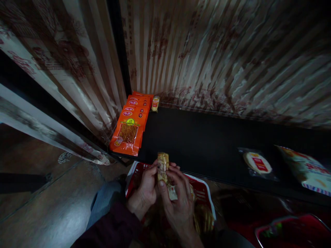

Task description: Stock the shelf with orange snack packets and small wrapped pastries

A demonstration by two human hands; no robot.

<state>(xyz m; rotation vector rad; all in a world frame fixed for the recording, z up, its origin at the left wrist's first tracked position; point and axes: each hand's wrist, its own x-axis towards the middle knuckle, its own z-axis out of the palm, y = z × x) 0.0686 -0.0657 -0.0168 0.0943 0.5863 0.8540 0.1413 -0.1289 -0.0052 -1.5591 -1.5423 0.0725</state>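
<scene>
From my feed I see a long black shelf (207,137) running under a wall covered in worn, striped, patterned sheeting (219,51). A brown floor (46,210) shows at lower left, and the light is dim.

On the shelf's left end lie orange snack packs (128,132), overlapped in a row; I count four, though the rear ones are partly covered. Just beside the rearmost sits one loose yellow packet (155,103). Well apart, toward the right, lie one round item in clear wrap (258,162) and one printed bag (307,168), cut off by the frame.

There are two red baskets: a near basket (204,189) below the shelf edge and a second basket (287,229) at lower right.

The left hand (144,193) and right hand (178,203) meet above the near basket. The fingers of both are closed on one held packet (162,164), which stands upright just in front of the shelf edge.
</scene>
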